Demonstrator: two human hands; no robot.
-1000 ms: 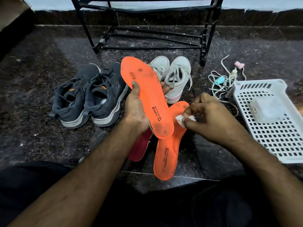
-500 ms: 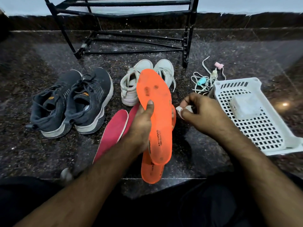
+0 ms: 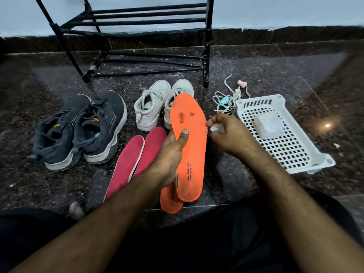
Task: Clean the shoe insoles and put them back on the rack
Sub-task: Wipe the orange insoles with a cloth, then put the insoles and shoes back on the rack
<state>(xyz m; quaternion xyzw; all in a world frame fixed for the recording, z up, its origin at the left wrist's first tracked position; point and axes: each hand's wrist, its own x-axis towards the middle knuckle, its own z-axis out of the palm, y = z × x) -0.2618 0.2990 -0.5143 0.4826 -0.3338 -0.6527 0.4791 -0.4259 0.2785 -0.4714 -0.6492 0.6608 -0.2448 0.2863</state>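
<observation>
The left hand (image 3: 171, 154) gripped the orange insole (image 3: 189, 146) from beneath, thumb pressed on its face, holding it raised over the second orange insole (image 3: 170, 201) on the floor (image 3: 246, 71). The right hand (image 3: 230, 134) pinched a small white wipe (image 3: 216, 127) just beside the held insole's right edge. Compared with half a second earlier, the held insole stood more upright and the wipe closer to it. Two red insoles (image 3: 136, 160) lay at left. The white basket (image 3: 283, 133) held a translucent pack (image 3: 268, 125). The shoe rack (image 3: 149, 20) stood behind.
</observation>
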